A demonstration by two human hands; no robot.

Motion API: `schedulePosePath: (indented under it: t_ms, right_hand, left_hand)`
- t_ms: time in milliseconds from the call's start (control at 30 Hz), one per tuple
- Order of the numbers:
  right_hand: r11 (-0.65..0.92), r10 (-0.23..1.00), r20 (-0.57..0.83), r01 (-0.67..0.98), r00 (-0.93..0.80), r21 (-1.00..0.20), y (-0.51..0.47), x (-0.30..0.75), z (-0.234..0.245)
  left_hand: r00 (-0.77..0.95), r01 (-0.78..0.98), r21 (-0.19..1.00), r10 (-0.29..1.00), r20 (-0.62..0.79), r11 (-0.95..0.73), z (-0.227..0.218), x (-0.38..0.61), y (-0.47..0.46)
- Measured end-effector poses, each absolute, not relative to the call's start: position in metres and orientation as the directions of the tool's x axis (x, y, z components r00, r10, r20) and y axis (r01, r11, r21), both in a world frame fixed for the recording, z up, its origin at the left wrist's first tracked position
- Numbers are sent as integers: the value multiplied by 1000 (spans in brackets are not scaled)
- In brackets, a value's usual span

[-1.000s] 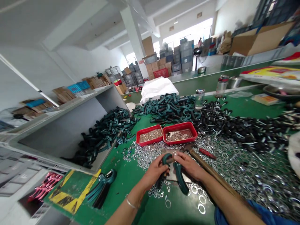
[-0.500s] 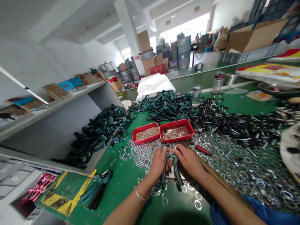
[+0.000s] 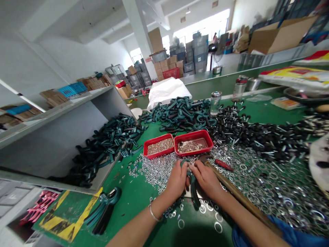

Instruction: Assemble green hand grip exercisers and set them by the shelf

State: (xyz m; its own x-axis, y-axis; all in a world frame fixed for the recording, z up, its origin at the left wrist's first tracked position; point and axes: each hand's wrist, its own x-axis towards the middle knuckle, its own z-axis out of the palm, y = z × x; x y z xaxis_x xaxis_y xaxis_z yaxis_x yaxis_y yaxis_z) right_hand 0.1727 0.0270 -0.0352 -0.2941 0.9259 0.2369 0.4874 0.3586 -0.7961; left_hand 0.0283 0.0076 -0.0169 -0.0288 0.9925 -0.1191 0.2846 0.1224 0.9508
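A long green workbench runs through a warehouse-like room, with a grey bin at its left edge holding a heap of dark teal plastic handles. More of these handles form a pile farther along the bench, beside a spread of black-headed bolts and a wide scatter of steel washers. Two red trays sit just beyond the hands, one of small hardware and one of slim metal parts. A hammer with a long wooden handle lies to the right, under the right forearm, and a red-handled screwdriver rests just beyond it. Both hands are closed together around a teal plastic handle piece, the left hand clasping its left side and the right hand coming over from the right, with the fingers of each almost meeting and hiding its middle. The piece stands between them, directly in front of the person, its long axis pointing away from the body and tilting slightly right toward its near end. That near end projects below the hands, closer to the right hand.
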Motion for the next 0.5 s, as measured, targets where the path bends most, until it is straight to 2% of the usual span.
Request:
schedulePosePath:
  t_ms: [133, 267, 367, 433, 500]
  right_hand:
    - [327, 938, 241, 406, -249, -853, 23, 171, -32]
    - [307, 930, 173, 427, -325, -850, 22, 173, -22]
    - [262, 901, 112, 319, -420, -911, 21, 176, -10]
    - [196, 864, 74, 198, -497, -961, 18, 177, -5]
    - [131, 842, 25, 159, -539, -979, 12, 176, -7]
  left_hand:
    - [-71, 240, 970, 997, -32, 48, -17, 27, 4]
    - [-46, 423, 906, 999, 14, 6, -11, 17, 0]
    - [88, 567, 822, 996, 8, -56, -1, 5, -3]
    - [213, 597, 791, 977, 2, -132, 5, -4, -6]
    - [300, 619, 767, 953, -33, -168, 10, -10, -11]
